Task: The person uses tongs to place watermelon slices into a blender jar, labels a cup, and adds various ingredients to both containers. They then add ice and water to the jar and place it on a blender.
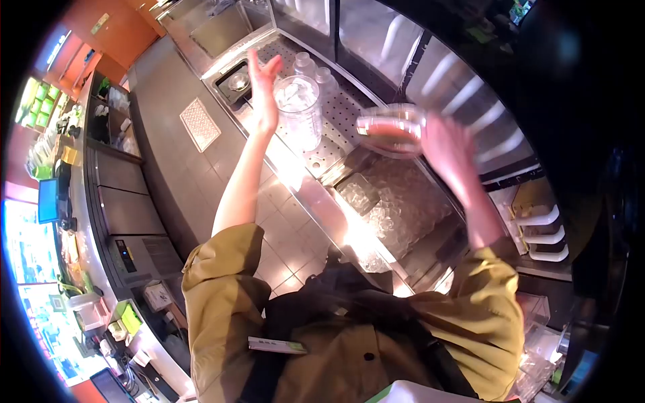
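My left hand (264, 91) is open, fingers stretched upward and thumb apart, close along the left side of a clear measuring jug (302, 131). Ice cubes (295, 94) fill the upper part of that jug, which stands on the perforated metal counter. My right hand (451, 151), blurred by motion, is closed on the right side of a clear round container (390, 131) with reddish-brown contents. It hangs tilted above the counter's right part, near the ice bin. Just behind the jug stand two small clear bottles (324, 79).
An ice bin (410, 208) with a scoop (356, 191) in it lies in front of me. A small dark-rimmed basin (236, 82) is set in the counter at left. White-handled containers (547, 235) stand at right. Another counter (127, 269) runs along the left, across the tiled floor.
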Motion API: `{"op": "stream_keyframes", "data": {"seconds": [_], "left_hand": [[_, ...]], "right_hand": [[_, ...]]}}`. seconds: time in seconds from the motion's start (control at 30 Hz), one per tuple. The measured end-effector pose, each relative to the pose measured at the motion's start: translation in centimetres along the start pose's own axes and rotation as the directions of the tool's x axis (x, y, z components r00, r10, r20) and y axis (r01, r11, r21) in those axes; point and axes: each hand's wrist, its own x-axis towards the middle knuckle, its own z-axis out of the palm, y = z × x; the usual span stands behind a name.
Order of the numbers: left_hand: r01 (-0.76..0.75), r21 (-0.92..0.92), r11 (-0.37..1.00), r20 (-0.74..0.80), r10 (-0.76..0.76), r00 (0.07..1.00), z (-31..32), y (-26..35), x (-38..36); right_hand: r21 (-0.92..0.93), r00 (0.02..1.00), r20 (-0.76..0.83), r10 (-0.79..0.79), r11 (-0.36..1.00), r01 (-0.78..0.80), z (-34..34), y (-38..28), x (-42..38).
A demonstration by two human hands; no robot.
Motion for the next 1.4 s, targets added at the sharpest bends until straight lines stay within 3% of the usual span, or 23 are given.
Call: {"op": "stream_keyframes", "data": {"seconds": [0.13,0.17,0.27,0.33,0.4,0.47,0.5,0.57,0.67,0.73,0.77,0.83,0.9,0.97,1.0,1.03,1.07,1.1,1.13,1.2,1.27,1.33,1.4], "left_hand": [[-0.101,0.199,0.975,-0.102,0.123,0.987,-1.4,-4.5,-5.9],[-0.023,0.249,0.968,-0.094,0.048,0.994,-1.0,-5.4,-7.8],[0.179,0.359,0.916,-0.145,-0.135,0.98,0.8,-7.3,-11.0],[0.437,0.436,0.787,-0.237,-0.368,0.899,2.4,-7.2,-9.8],[0.572,0.461,0.679,-0.302,-0.486,0.82,2.9,-7.4,-9.9],[0.58,0.472,0.664,-0.315,-0.487,0.814,2.9,-8.1,-9.4],[0.519,0.417,0.746,-0.277,-0.439,0.855,2.8,-8.1,-9.5],[0.37,0.286,0.884,-0.207,-0.32,0.925,2.5,-7.1,-9.3],[0.154,0.292,0.944,-0.215,-0.093,0.972,2.6,-3.6,-11.0],[0.289,0.742,0.605,-0.193,-0.22,0.956,1.2,-3.0,-13.2],[0.247,0.766,0.594,-0.127,-0.236,0.963,2.2,-2.4,-13.9],[0.151,0.407,0.901,0.026,-0.177,0.984,4.0,0.1,-15.3],[0.159,0.135,0.978,0.172,-0.181,0.968,6.7,3.1,-17.5],[0.123,0.07,0.99,0.274,-0.138,0.952,9.3,5.0,-20.3],[0.087,0.056,0.995,0.311,-0.1,0.945,10.8,5.5,-21.7],[0.072,0.011,0.997,0.356,-0.071,0.932,12.3,6.7,-23.0],[0.061,-0.035,0.998,0.4,-0.042,0.916,13.7,7.9,-24.3],[0.055,-0.082,0.995,0.443,-0.013,0.897,15.1,9.1,-25.7],[0.017,-0.121,0.993,0.472,0.043,0.881,16.6,9.9,-26.8],[-0.029,-0.186,0.982,0.535,0.126,0.835,19.2,12.3,-29.2],[0.101,-0.248,0.963,0.595,0.069,0.801,21.4,14.5,-31.6],[0.019,-0.185,0.983,0.606,0.099,0.789,23.5,15.5,-33.3],[0.004,-0.215,0.977,0.725,0.157,0.671,24.7,18.3,-33.5]], "right_hand": [[-0.013,0.894,0.426,0.141,0.989,-0.15,15.9,1.9,-2.0],[0.027,0.887,0.455,0.074,0.995,-0.096,17.3,1.6,-3.1],[0.14,0.848,0.462,0.259,0.923,-0.359,21.9,2.3,-5.8],[0.228,0.85,0.38,0.364,0.854,-0.467,24.2,2.1,-7.5],[0.021,0.897,0.416,0.148,0.985,-0.172,23.4,0.6,-7.8],[-0.051,0.829,0.547,0.119,0.993,-0.108,23.4,-2.5,-5.9],[0.102,0.876,0.481,0.032,0.991,-0.092,26.5,-2.7,-5.6],[-0.027,0.816,0.577,-0.007,0.999,0.027,26.7,-4.9,-3.8],[0.174,0.931,0.363,0.028,0.98,-0.098,22.5,-5.6,-5.5],[0.45,0.992,0.077,0.101,0.884,-0.125,20.7,-4.3,-9.6],[0.434,0.967,-0.137,0.213,0.891,-0.135,20.0,-3.5,-12.5],[0.406,0.794,-0.44,0.42,0.881,-0.242,17.2,-0.3,-19.6],[0.399,0.553,-0.597,0.582,0.813,-0.425,11.7,3.4,-28.0],[0.463,0.233,-0.69,0.686,0.664,-0.587,6.4,6.2,-37.1],[0.393,-0.011,-0.803,0.596,0.515,-0.762,5.7,7.4,-40.3],[0.323,-0.138,-0.889,0.437,0.382,-0.866,4.7,8.5,-43.4],[0.332,-0.225,-0.886,0.406,0.216,-0.918,4.3,9.9,-46.2],[0.547,-0.336,-0.711,0.618,0.186,-0.816,3.9,10.9,-47.9],[0.726,-0.378,-0.484,0.789,0.122,-0.677,3.4,12.2,-49.1],[0.739,-0.286,-0.313,0.906,0.043,-0.673,4.4,14.3,-47.1],[0.819,-0.365,-0.1,0.925,-0.131,-0.558,7.2,17.9,-44.3],[0.922,-0.442,-0.314,0.84,0.158,-0.354,11.5,20.2,-43.5],[0.913,-0.464,-0.386,0.797,0.259,-0.315,10.7,19.3,-45.0]]}}
